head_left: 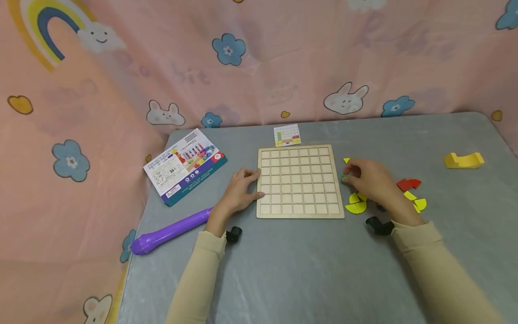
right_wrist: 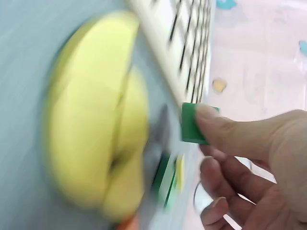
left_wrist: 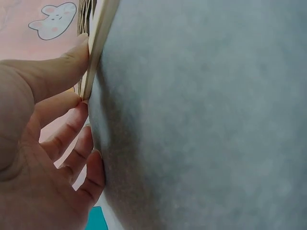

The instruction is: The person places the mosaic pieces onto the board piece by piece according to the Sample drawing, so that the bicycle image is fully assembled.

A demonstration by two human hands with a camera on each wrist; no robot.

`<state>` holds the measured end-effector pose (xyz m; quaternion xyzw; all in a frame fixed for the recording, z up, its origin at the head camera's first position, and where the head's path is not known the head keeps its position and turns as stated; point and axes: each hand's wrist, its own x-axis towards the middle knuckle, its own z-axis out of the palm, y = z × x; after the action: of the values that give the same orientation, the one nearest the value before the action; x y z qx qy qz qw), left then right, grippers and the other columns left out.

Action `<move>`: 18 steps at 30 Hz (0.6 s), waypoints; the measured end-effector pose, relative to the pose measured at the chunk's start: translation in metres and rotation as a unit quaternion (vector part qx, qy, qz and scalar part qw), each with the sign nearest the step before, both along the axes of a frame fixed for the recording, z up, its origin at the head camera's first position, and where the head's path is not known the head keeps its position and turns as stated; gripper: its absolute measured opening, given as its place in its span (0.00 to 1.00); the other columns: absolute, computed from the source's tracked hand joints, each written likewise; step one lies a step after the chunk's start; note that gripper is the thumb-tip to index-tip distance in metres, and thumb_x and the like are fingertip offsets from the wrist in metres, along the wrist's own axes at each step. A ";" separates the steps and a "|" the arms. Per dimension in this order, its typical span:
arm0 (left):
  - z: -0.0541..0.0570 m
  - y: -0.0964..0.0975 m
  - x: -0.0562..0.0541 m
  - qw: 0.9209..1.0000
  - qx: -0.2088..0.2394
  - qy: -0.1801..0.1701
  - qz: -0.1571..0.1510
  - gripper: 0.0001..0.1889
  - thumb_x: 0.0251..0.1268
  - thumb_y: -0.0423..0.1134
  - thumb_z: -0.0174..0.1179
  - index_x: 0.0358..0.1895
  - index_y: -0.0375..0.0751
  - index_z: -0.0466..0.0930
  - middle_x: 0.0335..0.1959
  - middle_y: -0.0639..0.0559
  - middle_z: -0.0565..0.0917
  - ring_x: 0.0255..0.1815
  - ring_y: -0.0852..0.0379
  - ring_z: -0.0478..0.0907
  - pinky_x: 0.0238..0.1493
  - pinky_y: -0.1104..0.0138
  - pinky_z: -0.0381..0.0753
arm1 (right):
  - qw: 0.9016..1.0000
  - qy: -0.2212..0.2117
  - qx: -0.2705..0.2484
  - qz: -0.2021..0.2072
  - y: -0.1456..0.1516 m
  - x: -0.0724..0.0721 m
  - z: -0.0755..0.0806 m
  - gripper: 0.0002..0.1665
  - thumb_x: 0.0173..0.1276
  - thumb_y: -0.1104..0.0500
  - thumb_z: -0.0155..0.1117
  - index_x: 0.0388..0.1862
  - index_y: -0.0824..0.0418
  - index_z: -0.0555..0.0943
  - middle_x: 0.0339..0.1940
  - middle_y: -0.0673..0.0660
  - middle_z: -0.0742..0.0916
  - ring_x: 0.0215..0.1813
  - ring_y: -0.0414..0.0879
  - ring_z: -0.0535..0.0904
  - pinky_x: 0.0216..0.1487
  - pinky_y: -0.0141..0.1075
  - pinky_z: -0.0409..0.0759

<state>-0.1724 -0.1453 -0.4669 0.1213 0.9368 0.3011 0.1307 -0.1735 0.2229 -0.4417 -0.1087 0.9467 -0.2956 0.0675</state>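
A person's left hand (head_left: 236,192), fingers loosely extended, touches the 9 o'clock edge of a wooden grid board (head_left: 300,182) on a gray counter (head_left: 303,270), while the right hand (head_left: 370,177) pinches a green tile (right_wrist: 189,125) just off the board's 3 o'clock side. Yellow curved pieces (head_left: 356,208) lie near the board at 4 o'clock, a gridded pattern card (head_left: 287,134) just beyond it at 12 o'clock, and a purple stick (head_left: 174,231) at 8 o'clock.

- You have 1 grid board (head_left: 299,183)
- 1 pattern card (head_left: 287,134)
- 1 printed box (head_left: 184,166)
- 1 purple stick (head_left: 176,230)
- 1 curved yellow block (head_left: 464,161)
- 1 green tile (right_wrist: 188,127) you hold
- Several yellow pieces (head_left: 356,208), exact count unclear
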 end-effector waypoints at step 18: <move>0.000 -0.002 -0.005 1.000 -0.010 -0.012 0.002 0.40 0.71 0.45 0.71 0.83 0.48 0.63 0.75 0.40 0.70 0.76 0.41 0.63 0.78 0.47 0.65 | 0.993 -0.004 -0.109 0.042 -0.150 -0.057 -0.015 0.05 0.76 0.63 0.69 0.45 0.63 0.88 0.41 0.61 0.89 0.42 0.54 0.83 0.47 0.47 0.79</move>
<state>-0.1770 -0.1477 -0.4669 0.1146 0.9383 0.2937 0.1420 -0.2304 0.0725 -0.4571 -0.1536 0.9031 -0.3947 0.0709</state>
